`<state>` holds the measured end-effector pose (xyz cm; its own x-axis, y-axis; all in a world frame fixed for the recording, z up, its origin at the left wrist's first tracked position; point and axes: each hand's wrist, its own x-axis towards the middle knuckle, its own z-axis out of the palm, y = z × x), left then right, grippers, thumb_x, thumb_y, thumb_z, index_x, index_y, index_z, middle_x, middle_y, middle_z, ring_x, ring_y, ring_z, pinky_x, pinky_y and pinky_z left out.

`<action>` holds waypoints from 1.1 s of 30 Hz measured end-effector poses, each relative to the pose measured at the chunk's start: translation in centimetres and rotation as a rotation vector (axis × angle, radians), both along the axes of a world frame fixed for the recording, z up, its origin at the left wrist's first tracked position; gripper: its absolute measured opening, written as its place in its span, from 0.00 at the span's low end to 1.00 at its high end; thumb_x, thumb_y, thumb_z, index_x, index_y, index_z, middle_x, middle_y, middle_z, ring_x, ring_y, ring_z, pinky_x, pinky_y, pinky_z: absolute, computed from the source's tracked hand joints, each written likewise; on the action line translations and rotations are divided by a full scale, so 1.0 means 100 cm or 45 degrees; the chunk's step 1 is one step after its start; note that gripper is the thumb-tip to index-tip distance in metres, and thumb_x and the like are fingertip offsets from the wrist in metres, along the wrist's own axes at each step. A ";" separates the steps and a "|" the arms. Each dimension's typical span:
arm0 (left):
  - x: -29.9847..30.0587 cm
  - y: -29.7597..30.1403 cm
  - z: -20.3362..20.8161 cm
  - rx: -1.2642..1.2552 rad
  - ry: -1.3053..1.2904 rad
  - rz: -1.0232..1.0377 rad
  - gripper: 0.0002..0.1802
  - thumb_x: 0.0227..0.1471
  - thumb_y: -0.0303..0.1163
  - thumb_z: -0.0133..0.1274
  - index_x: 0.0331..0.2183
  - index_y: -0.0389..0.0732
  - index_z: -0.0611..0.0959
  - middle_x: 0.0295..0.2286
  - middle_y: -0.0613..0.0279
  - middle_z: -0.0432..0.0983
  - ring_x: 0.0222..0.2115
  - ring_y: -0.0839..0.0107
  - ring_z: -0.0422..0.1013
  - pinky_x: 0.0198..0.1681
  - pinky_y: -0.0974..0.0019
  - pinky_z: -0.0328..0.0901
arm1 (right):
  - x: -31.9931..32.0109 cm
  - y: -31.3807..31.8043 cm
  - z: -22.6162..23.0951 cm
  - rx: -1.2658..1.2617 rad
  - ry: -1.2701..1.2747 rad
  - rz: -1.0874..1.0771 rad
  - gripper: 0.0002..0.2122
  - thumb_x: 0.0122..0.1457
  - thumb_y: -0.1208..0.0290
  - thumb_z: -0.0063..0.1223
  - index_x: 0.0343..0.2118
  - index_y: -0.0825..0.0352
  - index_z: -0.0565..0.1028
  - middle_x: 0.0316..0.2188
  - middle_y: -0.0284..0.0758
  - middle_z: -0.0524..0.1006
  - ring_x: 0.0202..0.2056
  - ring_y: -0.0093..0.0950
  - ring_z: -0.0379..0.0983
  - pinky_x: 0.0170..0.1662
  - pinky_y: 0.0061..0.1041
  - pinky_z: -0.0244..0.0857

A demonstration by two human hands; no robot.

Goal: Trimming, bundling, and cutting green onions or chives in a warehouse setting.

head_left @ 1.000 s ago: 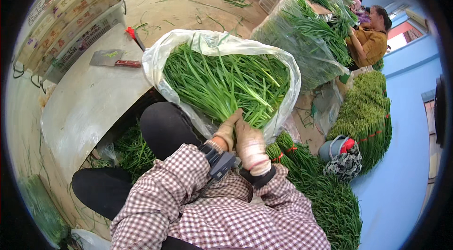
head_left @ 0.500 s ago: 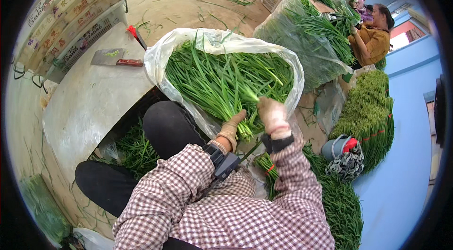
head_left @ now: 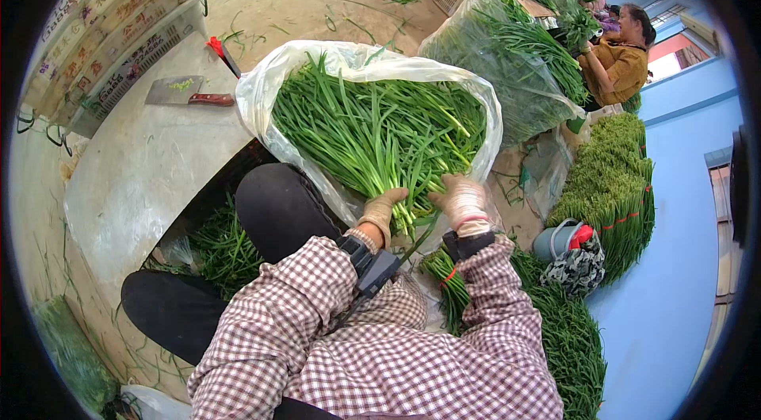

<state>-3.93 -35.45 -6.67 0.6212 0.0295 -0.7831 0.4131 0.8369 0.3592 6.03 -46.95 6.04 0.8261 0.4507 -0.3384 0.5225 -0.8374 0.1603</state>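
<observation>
A wide, clear plastic bag [head_left: 258, 99] stands open before my knees, filled with long green garlic chives [head_left: 372, 126]. My left hand [head_left: 384, 210], in a dirty glove, is closed round a sheaf of chives at the bag's near edge, the pale stem ends pointing towards me. Close on its right, my gloved right hand [head_left: 461, 199] pinches at stems on the near right side; its fingertips are partly hidden. Below my right wrist lies a chive bunch [head_left: 448, 293] tied with a red band.
A cleaver [head_left: 170, 92] lies on the metal tabletop [head_left: 135, 190] at left, near stacked crates [head_left: 119, 39]. At right are a grey bucket [head_left: 553, 244], banded bundles [head_left: 606, 174] and loose chives [head_left: 567, 349]. Beyond a second full bag [head_left: 507, 79], a co-worker [head_left: 622, 63] handles greens.
My right hand has come down and towards me, from higher on the chives to near the stem ends. My left hand keeps its hold. The view has shifted slightly.
</observation>
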 end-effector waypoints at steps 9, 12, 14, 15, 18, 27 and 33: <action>-0.009 0.006 0.041 -0.215 -0.144 0.123 0.31 0.40 0.49 0.65 0.43 0.41 0.78 0.39 0.53 0.76 0.38 0.60 0.71 0.41 0.50 0.67 | -0.034 0.014 -0.001 0.216 -0.184 0.234 0.06 0.53 0.66 0.54 0.29 0.62 0.77 0.27 0.39 0.78 0.30 0.35 0.78 0.30 0.33 0.70; -0.010 0.007 0.044 -0.346 -0.204 0.031 0.44 0.37 0.55 0.67 0.51 0.37 0.73 0.52 0.48 0.67 0.51 0.55 0.63 0.52 0.52 0.59 | -0.076 0.025 -0.006 0.147 -0.394 0.417 0.02 0.50 0.71 0.53 0.24 0.62 0.74 0.22 0.34 0.75 0.24 0.31 0.75 0.26 0.31 0.68; -0.018 0.010 0.065 -0.410 -0.176 -0.028 0.47 0.36 0.53 0.68 0.55 0.42 0.69 0.49 0.47 0.69 0.50 0.51 0.64 0.49 0.46 0.61 | -0.079 0.014 -0.011 0.339 -0.409 0.499 0.04 0.50 0.71 0.53 0.27 0.64 0.73 0.23 0.35 0.75 0.25 0.32 0.75 0.27 0.32 0.68; -0.018 0.010 0.057 -0.412 -0.172 -0.043 0.47 0.36 0.53 0.68 0.55 0.42 0.69 0.49 0.47 0.69 0.50 0.51 0.64 0.49 0.46 0.61 | -0.080 0.011 -0.015 0.336 -0.408 0.485 0.04 0.50 0.71 0.53 0.27 0.64 0.73 0.23 0.35 0.75 0.25 0.32 0.75 0.27 0.32 0.68; -0.019 0.018 0.030 -0.508 -0.200 -0.066 0.36 0.37 0.48 0.67 0.48 0.44 0.76 0.48 0.48 0.70 0.48 0.54 0.64 0.47 0.46 0.63 | -0.085 0.014 -0.018 0.460 -0.297 0.438 0.08 0.50 0.70 0.53 0.32 0.67 0.72 0.27 0.39 0.77 0.29 0.35 0.76 0.29 0.33 0.69; -0.015 0.015 0.047 -0.099 -0.096 -0.076 0.11 0.42 0.35 0.59 0.30 0.42 0.81 0.32 0.56 0.77 0.30 0.62 0.72 0.36 0.51 0.69 | -0.034 -0.025 0.004 0.913 0.021 -0.004 0.14 0.56 0.60 0.56 0.41 0.63 0.78 0.38 0.40 0.79 0.39 0.39 0.77 0.42 0.34 0.70; -0.010 0.011 0.039 -0.226 -0.206 0.024 0.09 0.46 0.33 0.58 0.30 0.39 0.80 0.25 0.59 0.79 0.24 0.64 0.75 0.33 0.60 0.73 | -0.030 -0.003 -0.010 0.300 0.111 -0.063 0.17 0.51 0.60 0.58 0.43 0.63 0.75 0.36 0.43 0.78 0.41 0.43 0.74 0.43 0.38 0.68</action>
<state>-4.89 -34.39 -2.77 0.7398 -0.0869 -0.6672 0.3459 0.8997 0.2663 3.07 -47.27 5.04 0.8216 0.4850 -0.2996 0.4829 -0.8714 -0.0864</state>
